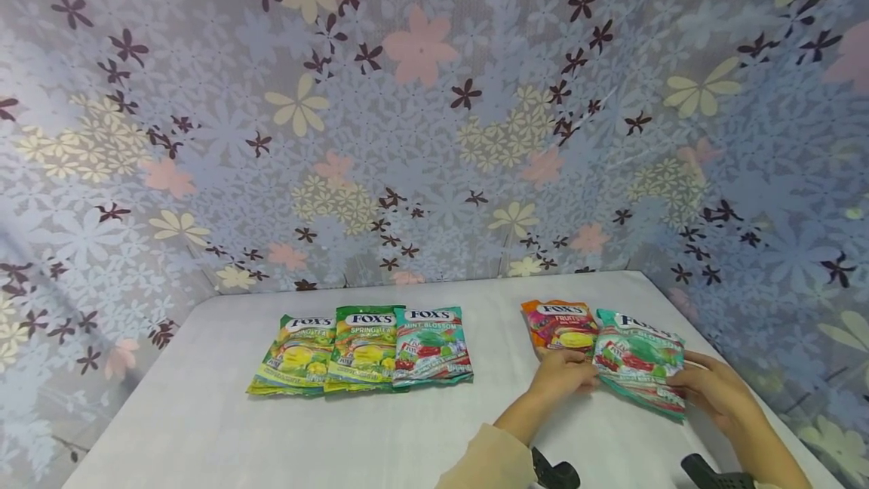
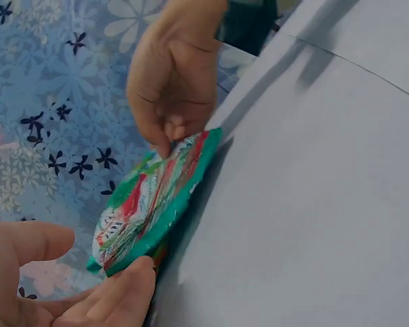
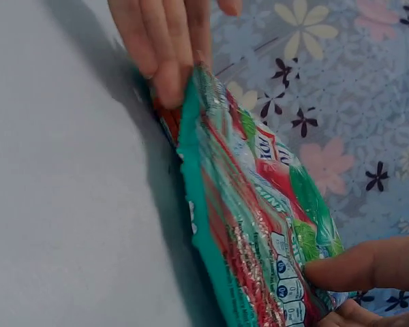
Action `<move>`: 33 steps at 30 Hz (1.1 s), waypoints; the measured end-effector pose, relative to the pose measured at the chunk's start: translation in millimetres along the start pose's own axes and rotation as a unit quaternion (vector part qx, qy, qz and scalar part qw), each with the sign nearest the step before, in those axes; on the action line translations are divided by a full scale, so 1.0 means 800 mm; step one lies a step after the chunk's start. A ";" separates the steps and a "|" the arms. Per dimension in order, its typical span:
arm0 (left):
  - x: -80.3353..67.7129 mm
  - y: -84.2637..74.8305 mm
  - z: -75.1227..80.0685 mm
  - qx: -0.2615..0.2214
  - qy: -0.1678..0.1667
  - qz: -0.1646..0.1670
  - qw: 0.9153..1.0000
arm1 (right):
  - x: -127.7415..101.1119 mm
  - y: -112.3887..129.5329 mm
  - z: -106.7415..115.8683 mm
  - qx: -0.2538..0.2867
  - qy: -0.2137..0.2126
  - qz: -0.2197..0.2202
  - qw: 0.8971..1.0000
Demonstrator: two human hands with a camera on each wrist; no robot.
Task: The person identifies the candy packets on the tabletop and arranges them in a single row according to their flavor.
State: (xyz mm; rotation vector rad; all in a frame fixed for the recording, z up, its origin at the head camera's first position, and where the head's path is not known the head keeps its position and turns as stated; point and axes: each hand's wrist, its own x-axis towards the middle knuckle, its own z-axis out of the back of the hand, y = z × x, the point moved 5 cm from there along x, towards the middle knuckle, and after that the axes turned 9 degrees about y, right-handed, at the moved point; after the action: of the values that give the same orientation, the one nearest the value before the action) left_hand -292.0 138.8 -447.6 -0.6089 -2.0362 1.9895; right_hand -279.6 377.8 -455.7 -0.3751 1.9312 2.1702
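Teal candy packet [image 1: 640, 368] between both hands [image 1: 563, 376], above white table [image 1: 380, 436].

We count five flat, glossy plastic sweet bags on the white table [image 1: 204, 413]. Three lie in a touching row to the left: two green bags with yellow fruit [image 1: 293, 356] [image 1: 363, 349] and one teal bag with red and green print [image 1: 431, 346]. To the right we see two more: one orange bag [image 1: 560, 325] farther off and a second teal bag with red and green print [image 1: 641, 364] nearer. By colour that makes two green, two teal and one orange. We also count two hands, a left hand [image 1: 560, 374] and a right hand [image 1: 713, 389], both at the right-side teal bag.
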 end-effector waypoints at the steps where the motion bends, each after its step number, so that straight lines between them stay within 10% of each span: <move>1: -0.001 0.000 -0.001 0.008 -0.005 0.003 1.000 | -0.002 0.000 0.000 0.000 -0.001 -0.001 1.000; 17: -0.008 0.011 0.008 0.130 -0.029 0.030 0.991 | -0.025 0.012 -0.030 -0.054 0.034 0.024 0.998; 33: -0.023 0.012 0.051 0.104 0.026 -0.018 0.994 | -0.038 0.023 -0.078 -0.030 0.104 0.038 0.993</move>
State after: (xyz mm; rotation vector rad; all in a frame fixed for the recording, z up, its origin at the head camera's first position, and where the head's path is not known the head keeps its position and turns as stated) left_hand -292.7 94.0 -456.9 -0.5691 -1.7674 2.1073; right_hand -253.4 314.1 -435.4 -0.5688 2.0207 2.3230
